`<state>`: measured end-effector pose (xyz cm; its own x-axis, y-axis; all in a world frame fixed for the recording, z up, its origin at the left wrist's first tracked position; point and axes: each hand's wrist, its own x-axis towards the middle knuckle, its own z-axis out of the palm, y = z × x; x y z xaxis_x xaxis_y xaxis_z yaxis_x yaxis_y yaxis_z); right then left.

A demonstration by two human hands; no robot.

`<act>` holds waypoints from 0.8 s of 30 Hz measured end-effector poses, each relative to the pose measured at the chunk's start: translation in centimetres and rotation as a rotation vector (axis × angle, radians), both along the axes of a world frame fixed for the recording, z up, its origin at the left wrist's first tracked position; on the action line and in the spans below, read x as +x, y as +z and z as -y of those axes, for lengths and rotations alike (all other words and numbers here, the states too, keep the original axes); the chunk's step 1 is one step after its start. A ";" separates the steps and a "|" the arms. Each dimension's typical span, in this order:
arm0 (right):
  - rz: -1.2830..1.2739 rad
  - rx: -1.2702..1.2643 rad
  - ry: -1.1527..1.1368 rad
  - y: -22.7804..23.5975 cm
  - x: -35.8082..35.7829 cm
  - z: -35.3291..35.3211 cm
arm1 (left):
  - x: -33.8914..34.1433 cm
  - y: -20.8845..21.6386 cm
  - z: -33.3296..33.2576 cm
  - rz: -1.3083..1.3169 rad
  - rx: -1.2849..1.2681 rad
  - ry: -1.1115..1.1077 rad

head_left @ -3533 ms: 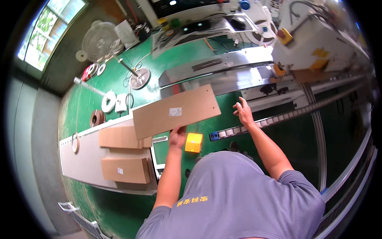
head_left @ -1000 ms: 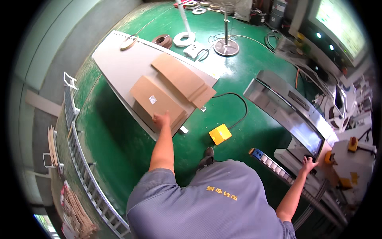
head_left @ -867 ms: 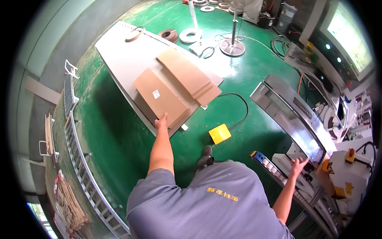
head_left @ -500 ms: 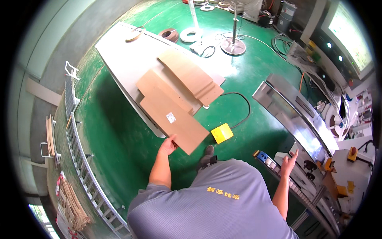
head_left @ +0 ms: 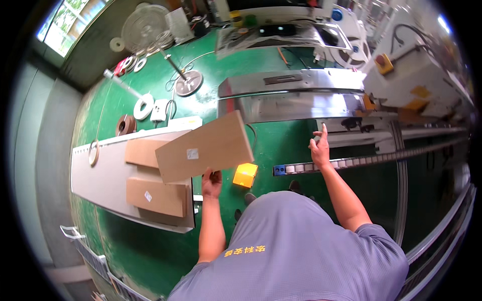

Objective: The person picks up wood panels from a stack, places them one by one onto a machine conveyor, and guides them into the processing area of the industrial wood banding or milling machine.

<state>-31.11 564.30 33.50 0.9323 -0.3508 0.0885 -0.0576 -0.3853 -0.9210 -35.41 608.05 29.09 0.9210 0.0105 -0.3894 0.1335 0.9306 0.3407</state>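
My left hand [head_left: 212, 184] grips the lower edge of a flat brown panel [head_left: 216, 145] with a small white label, lifted and tilted in front of me. Part of the grip is hidden behind the panel. On the pale table [head_left: 105, 175] to the left lie more brown panels, one with a label [head_left: 163, 196] at the near end and another [head_left: 140, 152] beyond it. My right hand [head_left: 320, 149] is raised above the roller rail [head_left: 341, 164], its index finger stretched out and nothing in it. It is close to the front of the machine.
A shiny metal machine bed [head_left: 301, 106] runs across the right, with a white machine housing [head_left: 416, 75] carrying a red knob. A yellow box [head_left: 245, 175] with a cable is on the green floor near my feet. Behind the table stand a fan [head_left: 188, 83] and tape rolls [head_left: 144, 107].
I have turned to the right, toward the machine. The labelled panel in my left hand has come up off the stack and away from the table. My right hand remains raised by the rail.
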 end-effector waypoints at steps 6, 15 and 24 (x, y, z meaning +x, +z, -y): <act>0.039 0.118 -0.150 -0.5 -0.3 0.9 | 7.8 2.2 15.3 -0.036 0.245 -0.178; -0.047 0.038 -0.216 -0.3 -0.2 0.8 | 10.7 4.0 25.1 0.157 0.652 -0.969; -0.234 -0.039 -0.006 0.0 0.5 0.9 | 9.9 4.0 11.5 0.007 1.081 -0.285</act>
